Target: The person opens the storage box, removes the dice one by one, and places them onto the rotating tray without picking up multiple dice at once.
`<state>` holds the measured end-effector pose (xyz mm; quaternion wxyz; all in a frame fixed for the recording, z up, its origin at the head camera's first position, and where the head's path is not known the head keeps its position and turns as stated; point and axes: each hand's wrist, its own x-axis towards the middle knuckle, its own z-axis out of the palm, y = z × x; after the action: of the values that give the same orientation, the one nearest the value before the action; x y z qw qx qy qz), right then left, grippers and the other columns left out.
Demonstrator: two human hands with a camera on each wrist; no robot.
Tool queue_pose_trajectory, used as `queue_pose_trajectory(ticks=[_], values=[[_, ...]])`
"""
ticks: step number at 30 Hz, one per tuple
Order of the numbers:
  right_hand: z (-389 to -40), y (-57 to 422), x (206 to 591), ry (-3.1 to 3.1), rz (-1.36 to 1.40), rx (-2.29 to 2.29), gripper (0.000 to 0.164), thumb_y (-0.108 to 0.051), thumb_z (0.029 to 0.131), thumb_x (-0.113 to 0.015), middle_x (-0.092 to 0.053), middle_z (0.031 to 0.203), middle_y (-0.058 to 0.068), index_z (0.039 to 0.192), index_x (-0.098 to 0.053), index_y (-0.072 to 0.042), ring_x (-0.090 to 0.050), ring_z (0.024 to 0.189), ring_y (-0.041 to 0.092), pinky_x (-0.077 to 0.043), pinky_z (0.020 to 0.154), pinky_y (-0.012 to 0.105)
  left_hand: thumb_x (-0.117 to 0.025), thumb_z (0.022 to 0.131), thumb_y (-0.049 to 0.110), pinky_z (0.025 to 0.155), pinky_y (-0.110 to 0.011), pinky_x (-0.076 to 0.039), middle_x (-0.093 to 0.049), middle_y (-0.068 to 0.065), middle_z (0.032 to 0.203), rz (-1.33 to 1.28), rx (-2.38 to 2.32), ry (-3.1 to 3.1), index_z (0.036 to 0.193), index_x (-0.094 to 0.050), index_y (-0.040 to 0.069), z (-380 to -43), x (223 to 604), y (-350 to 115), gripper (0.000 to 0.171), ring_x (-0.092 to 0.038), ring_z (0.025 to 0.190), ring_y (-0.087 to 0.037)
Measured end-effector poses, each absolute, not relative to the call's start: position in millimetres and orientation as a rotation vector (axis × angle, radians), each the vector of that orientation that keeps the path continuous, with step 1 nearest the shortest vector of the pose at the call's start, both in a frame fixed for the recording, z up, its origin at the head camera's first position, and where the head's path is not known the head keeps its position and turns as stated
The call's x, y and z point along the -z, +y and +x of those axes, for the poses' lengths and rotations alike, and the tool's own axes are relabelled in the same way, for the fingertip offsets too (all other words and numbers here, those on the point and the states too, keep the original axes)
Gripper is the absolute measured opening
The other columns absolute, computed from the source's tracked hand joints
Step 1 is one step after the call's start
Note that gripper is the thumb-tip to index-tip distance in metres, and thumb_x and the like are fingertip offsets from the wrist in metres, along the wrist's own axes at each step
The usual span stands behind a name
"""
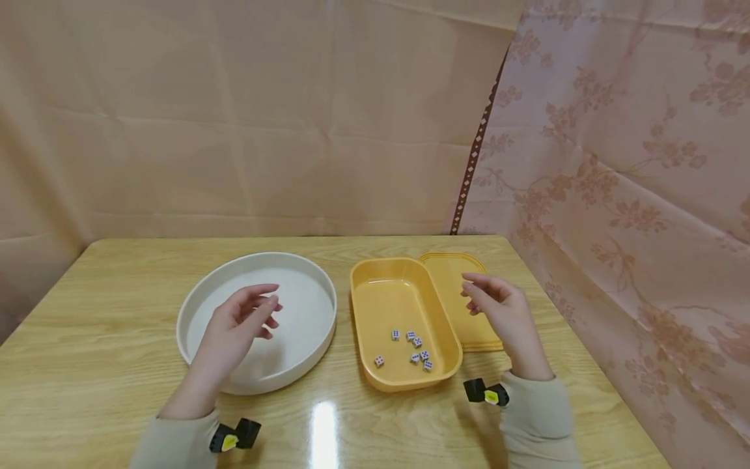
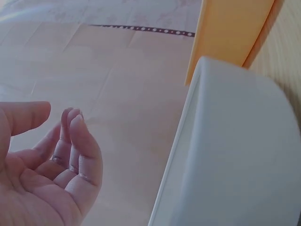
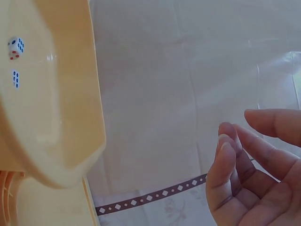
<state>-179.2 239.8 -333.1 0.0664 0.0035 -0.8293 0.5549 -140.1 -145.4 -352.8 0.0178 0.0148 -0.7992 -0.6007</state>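
My left hand hovers over the round white tray, its fingers loosely curled with nothing in them. In the left wrist view the same hand hangs apart from the tray's wall. To the right, my right hand is held above the yellow lid, also loosely curled and holding nothing. Between the hands stands a yellow rectangular container. Several white dice with coloured dots lie in its near half. The right wrist view shows a die inside the container.
All of this stands on a light wooden table. A beige curtain hangs behind it, and a pink floral curtain runs along the right side. The yellow lid lies flat against the container's right side.
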Motion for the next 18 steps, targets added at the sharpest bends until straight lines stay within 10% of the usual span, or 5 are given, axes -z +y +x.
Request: queue_pose_trajectory(ticks=[18], values=[[-182, 224, 338, -2.650, 0.187, -1.649, 0.034, -0.018, 0.099, -0.061, -0.069, 0.102, 0.017, 0.125, -0.063, 0.004, -0.060, 0.076, 0.013, -0.053, 0.070, 0.023, -0.055, 0.102, 0.029, 0.070, -0.018, -0.053, -0.064, 0.022, 0.090, 0.247, 1.928, -2.256, 0.129, -0.056, 0.017, -132, 358, -176, 0.029, -0.062, 0.078, -0.001]])
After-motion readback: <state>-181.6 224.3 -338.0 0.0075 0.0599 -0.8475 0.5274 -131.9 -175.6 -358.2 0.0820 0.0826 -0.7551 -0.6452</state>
